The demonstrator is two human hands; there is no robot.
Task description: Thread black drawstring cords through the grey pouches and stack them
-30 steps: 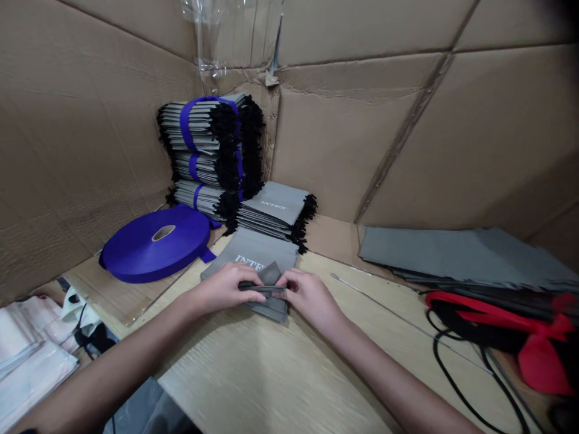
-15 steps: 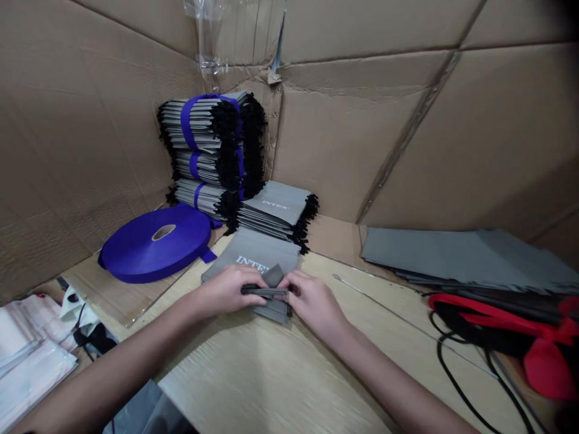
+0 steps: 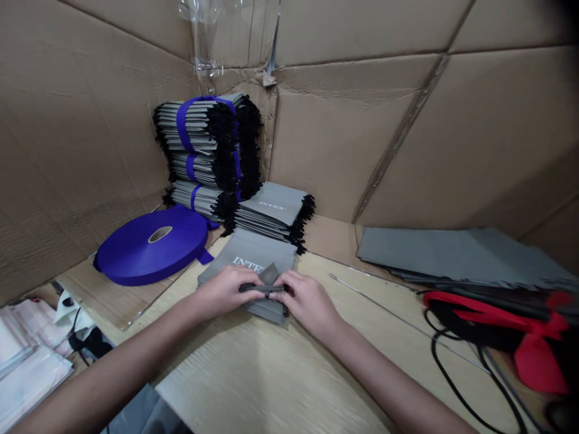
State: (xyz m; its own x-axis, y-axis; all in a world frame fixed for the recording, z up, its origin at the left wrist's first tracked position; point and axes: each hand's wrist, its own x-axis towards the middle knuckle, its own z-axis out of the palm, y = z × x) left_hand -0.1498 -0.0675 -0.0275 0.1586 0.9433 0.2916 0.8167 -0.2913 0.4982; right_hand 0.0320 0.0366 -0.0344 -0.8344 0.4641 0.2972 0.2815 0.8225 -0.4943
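Note:
My left hand (image 3: 229,287) and my right hand (image 3: 307,295) meet over a small pile of flat grey fabric pouches (image 3: 266,243) printed INTEX. Both are closed, pinching a bunched edge of grey pouch fabric (image 3: 271,275) between thumb and fingers, the left on its left end and the right on its right end. A corner of that fabric sticks up between the hands. Fingers and folds hide how many layers are gripped. Just behind lies a stack of finished-looking grey pouches (image 3: 272,205) with black cord ends.
Bundles of pouches tied with purple strap (image 3: 190,129) stand in the cardboard corner. A purple strap roll (image 3: 131,253) lies at left. To the right are a thin looped wire tool (image 3: 362,293), grey fabric sheets (image 3: 434,247), black cord and red ribbon (image 3: 536,355). Plastic-wrapped packs (image 3: 31,374) lie lower left.
My right hand's fingers have closed further over the right end of the grey fabric. The left hand keeps its pinch. The whole view has shifted slightly.

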